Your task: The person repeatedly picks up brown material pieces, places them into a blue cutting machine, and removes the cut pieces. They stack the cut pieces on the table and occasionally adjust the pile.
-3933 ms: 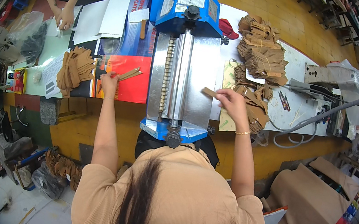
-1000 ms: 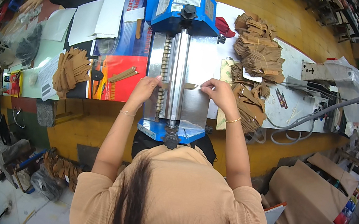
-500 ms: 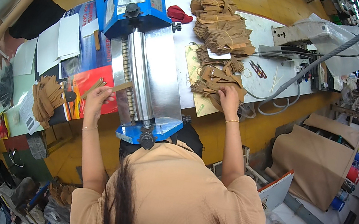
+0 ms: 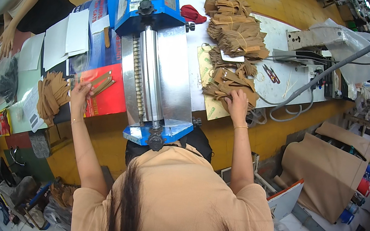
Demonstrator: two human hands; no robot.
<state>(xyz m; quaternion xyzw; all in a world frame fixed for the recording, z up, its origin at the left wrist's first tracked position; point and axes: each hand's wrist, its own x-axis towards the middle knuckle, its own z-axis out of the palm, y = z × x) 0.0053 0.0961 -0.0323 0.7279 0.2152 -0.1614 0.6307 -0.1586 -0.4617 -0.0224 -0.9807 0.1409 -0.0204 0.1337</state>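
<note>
My left hand [image 4: 80, 98] is left of the roller machine, over the edge of a red printed sheet [image 4: 113, 97]. Its thumb and fingertips are pinched together; what lies between them is too small to make out. Beside its fingertips, a few narrow brown strips [image 4: 102, 84] lie on the sheet. My right hand [image 4: 238, 106] reaches into the near end of a pile of brown leather-like strips [image 4: 229, 83], fingers bent and closed on a strip there. Between my hands stands a blue machine [image 4: 152, 4] with a shiny metal roller [image 4: 151, 74] and bare metal side plates.
Rubber-banded brown bundles [image 4: 237, 35] lie at the back right, near a red cloth [image 4: 193, 14] and small snips [image 4: 271, 74]. A grey hose [image 4: 312, 82] arcs over the table's right side. Fanned brown pieces [image 4: 50, 95] and white sheets [image 4: 56, 46] lie left. Another person's arm [image 4: 22, 14] shows far left.
My left hand has moved left, away from the roller, and the strip that reached from the roller toward it no longer shows there. My right hand stays at the pile.
</note>
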